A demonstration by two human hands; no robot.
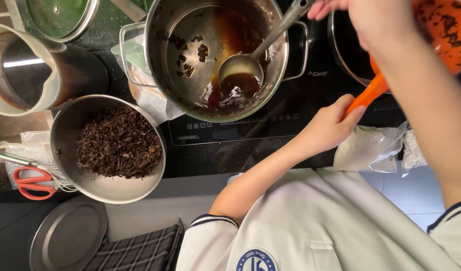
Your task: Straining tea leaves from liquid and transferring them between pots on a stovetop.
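Flanking the pot: tea-leaf bowl, scissors, jug.

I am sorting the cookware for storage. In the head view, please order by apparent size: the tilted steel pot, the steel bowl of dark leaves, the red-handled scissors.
1. Tilted steel pot with brown liquid, largest.
2. Steel bowl of dark leaves; somewhat smaller, though camera distance may differ.
3. Red-handled scissors, clearly smallest.

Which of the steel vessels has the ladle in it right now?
The tilted steel pot on the cooktop, holding dark liquid and the ladle. The steel bowl beside it holds only dry dark leaves, and the steel jug at far left has no utensil.
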